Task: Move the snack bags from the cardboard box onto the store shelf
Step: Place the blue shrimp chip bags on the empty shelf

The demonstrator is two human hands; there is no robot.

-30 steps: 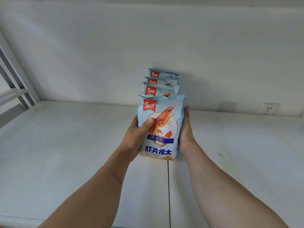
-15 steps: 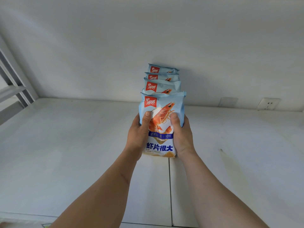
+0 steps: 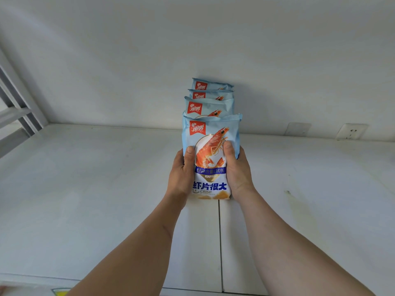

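Note:
A light-blue shrimp crisp bag (image 3: 211, 133) stands upright on the white shelf (image 3: 85, 189), at the front of a row. My left hand (image 3: 181, 171) grips its left side, thumb on the front. My right hand (image 3: 237, 169) grips its right side, thumb on the shrimp picture. Three more bags of the same kind (image 3: 208, 107) stand in line behind it, reaching back to the shelf's rear wall. The cardboard box is out of view.
The shelf's back wall (image 3: 192, 50) rises behind the row. A grey metal frame (image 3: 15, 116) stands at the far left. Two white wall plates (image 3: 350, 131) sit low on the wall at the right. A seam (image 3: 220, 242) runs down the shelf.
The front bag has slid back against the row. My right thumb came round from the bag's side onto its front, and both hands now hold it evenly.

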